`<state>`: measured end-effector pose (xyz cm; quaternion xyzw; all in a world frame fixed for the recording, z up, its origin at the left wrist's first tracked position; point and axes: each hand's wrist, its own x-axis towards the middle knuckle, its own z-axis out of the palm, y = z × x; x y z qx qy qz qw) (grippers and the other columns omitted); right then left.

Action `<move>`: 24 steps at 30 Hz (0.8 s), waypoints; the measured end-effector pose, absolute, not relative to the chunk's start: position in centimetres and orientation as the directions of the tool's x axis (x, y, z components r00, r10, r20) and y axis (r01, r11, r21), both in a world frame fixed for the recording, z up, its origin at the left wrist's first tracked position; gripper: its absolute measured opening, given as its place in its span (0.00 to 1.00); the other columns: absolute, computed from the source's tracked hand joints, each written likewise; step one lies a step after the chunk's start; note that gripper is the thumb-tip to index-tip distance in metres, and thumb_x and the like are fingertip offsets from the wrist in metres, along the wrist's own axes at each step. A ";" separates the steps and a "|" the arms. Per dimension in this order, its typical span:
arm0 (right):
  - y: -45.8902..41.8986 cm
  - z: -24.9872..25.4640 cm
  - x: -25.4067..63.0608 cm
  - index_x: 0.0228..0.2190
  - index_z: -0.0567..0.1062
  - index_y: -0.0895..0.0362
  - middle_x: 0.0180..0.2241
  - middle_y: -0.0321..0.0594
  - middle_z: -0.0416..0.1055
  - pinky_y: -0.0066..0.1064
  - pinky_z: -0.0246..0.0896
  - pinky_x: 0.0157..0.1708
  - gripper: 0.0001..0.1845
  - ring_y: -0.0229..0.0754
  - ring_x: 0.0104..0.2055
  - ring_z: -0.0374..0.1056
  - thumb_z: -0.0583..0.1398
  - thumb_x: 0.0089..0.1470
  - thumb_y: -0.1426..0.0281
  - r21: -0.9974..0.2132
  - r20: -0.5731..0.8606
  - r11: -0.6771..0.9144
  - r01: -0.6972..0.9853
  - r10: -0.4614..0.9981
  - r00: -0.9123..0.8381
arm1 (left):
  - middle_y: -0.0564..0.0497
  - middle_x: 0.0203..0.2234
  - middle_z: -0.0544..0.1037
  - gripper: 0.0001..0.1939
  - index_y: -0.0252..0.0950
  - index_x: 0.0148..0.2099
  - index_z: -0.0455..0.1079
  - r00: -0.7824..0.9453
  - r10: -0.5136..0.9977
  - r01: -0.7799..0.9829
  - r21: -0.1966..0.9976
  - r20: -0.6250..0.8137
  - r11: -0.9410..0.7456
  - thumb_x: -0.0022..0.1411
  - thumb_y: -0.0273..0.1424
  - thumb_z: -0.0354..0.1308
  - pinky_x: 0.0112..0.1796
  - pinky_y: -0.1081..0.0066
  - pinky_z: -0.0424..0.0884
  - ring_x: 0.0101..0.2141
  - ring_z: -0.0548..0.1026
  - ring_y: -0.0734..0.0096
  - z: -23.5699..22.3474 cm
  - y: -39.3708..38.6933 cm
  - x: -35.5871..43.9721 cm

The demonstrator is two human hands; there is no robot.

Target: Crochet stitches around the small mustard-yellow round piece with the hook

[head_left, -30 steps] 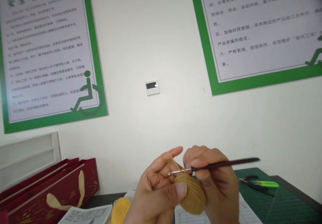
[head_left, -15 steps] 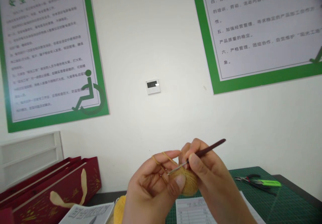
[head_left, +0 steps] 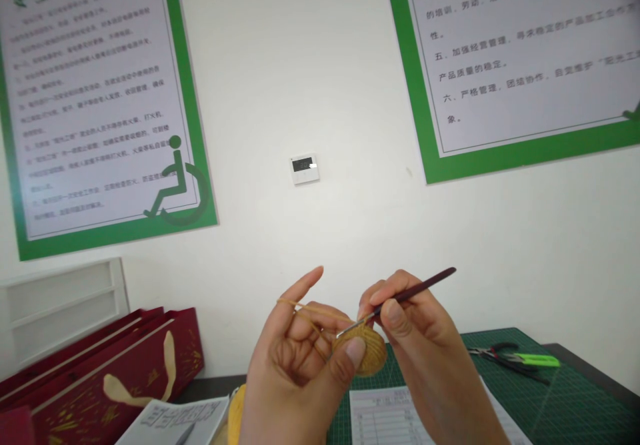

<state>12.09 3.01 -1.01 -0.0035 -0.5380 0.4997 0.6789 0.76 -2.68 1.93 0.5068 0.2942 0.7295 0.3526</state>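
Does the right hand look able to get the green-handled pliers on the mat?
Probably yes. The right hand holds a crochet hook, so it must let go first, but the pliers lie off to its side on the cutting mat, with nothing between.

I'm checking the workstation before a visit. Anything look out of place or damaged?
Nothing stands out. The yellow crochet piece looks intact, its yarn runs over the left hand, the crochet hook sits in the right hand, and the pliers lie on the green cutting mat.
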 end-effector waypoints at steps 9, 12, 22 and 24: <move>2.8 -0.5 12.3 0.35 0.74 0.51 0.31 0.32 0.74 0.23 0.64 0.33 0.09 0.32 0.32 0.67 0.58 0.65 0.61 -0.467 0.797 0.639 -0.612 0.603 0.022 | 0.54 0.23 0.81 0.39 0.40 0.62 0.66 -0.280 0.776 -0.179 0.763 0.566 -0.621 0.49 0.21 0.72 0.36 0.70 0.77 0.29 0.78 0.68 2.4 -3.3 1.4; 2.5 -0.5 12.6 0.36 0.73 0.51 0.31 0.33 0.75 0.24 0.65 0.34 0.08 0.33 0.33 0.68 0.57 0.66 0.62 -0.425 0.828 0.712 -0.559 0.555 0.077 | 0.54 0.22 0.81 0.37 0.40 0.60 0.68 -0.282 0.776 -0.175 0.765 0.564 -0.620 0.47 0.20 0.72 0.37 0.69 0.77 0.29 0.77 0.68 2.4 -3.3 1.4; 2.1 -0.8 14.1 0.41 0.70 0.50 0.35 0.34 0.76 0.26 0.70 0.37 0.06 0.34 0.36 0.72 0.53 0.69 0.70 -0.359 0.914 0.867 -0.344 0.402 0.060 | 0.54 0.22 0.80 0.34 0.41 0.56 0.73 -0.323 0.755 -0.181 0.745 0.571 -0.642 0.46 0.19 0.73 0.36 0.69 0.77 0.29 0.77 0.68 2.2 -3.2 1.4; 1.9 -0.7 14.1 0.41 0.70 0.50 0.35 0.34 0.75 0.27 0.70 0.37 0.06 0.34 0.36 0.73 0.53 0.68 0.71 -0.343 0.922 0.888 -0.306 0.381 0.072 | 0.54 0.22 0.80 0.33 0.40 0.55 0.74 -0.328 0.749 -0.169 0.745 0.575 -0.646 0.46 0.20 0.73 0.35 0.70 0.78 0.28 0.77 0.68 2.1 -3.1 1.2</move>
